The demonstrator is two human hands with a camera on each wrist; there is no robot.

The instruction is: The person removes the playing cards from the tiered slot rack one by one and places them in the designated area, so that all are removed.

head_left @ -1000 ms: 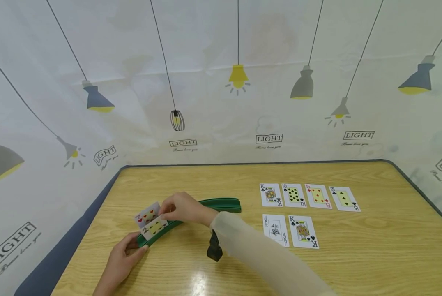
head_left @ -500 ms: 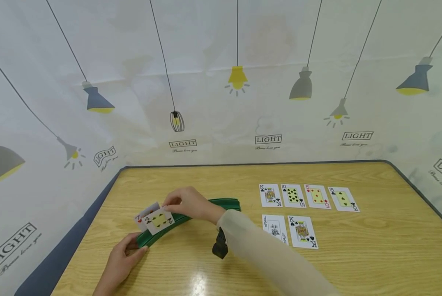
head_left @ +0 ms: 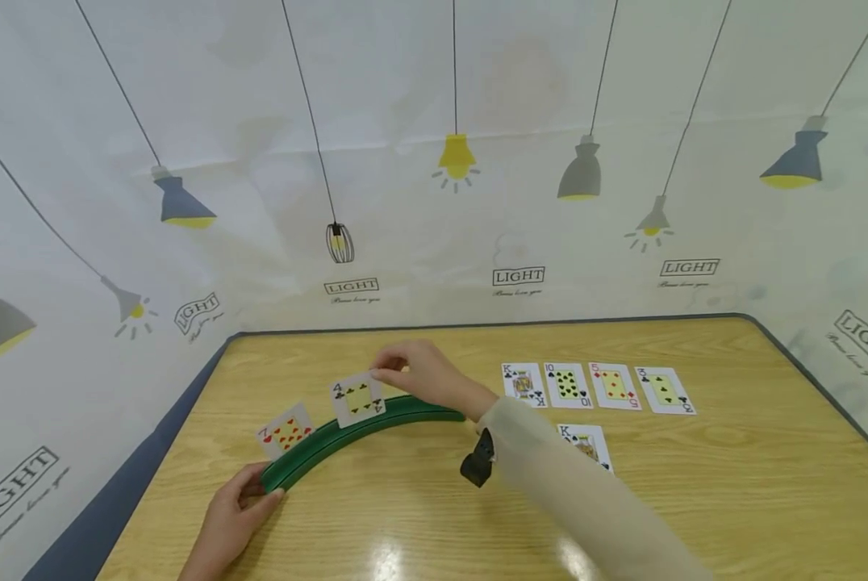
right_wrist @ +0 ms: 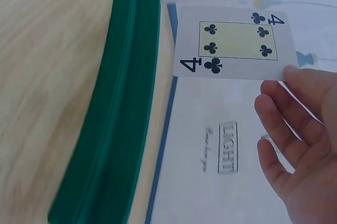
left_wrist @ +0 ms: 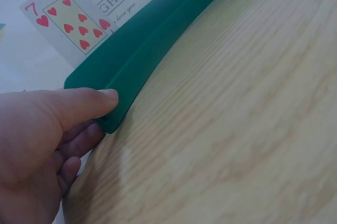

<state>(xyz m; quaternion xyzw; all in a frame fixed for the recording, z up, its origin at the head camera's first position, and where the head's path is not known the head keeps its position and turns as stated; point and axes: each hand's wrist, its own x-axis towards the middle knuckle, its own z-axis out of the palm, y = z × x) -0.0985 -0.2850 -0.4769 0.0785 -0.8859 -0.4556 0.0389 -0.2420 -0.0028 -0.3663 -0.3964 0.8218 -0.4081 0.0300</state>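
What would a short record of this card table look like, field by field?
Left hand: left hand grips the near end of the green curved card holder
Right hand: right hand pinches the 4 of clubs at its edge
In holder: 7 of hearts stands upright
Flat on table: king of clubs, 10 of clubs, 5 of diamonds, 3 of clubs
Surface: wooden table
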